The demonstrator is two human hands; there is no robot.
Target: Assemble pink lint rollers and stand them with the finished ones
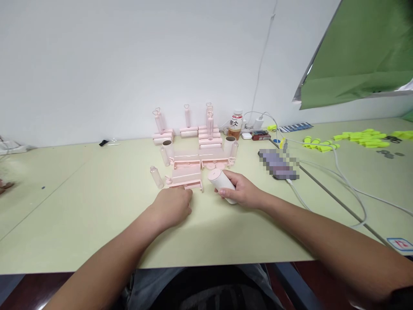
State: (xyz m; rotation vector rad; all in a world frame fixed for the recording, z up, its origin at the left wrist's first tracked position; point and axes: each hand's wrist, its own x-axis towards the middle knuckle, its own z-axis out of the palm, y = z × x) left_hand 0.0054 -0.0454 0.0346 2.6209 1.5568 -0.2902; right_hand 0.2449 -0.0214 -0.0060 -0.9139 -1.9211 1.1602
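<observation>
My right hand (240,189) is wrapped around a white roll (227,191) with a pink end cap (214,174), tilted above the table. To its left, my left hand (172,206) is at the front edge of an open pink case (186,175). Its fingers are curled and mostly hidden, so what they hold does not show. Behind that case lie two more open pink cases, one on the left (186,164) and one on the right (214,162), the latter with round pink discs in front. A small clear bottle (156,177) lies by my left hand.
White rolls stand left (167,145) and right (230,145) of the cases. Pink parts with heart-shaped loops (210,125) stand along the wall. Rightward are a drink bottle (235,124), a phone (279,164) on a white cable (298,194), and neon-yellow pieces (361,137).
</observation>
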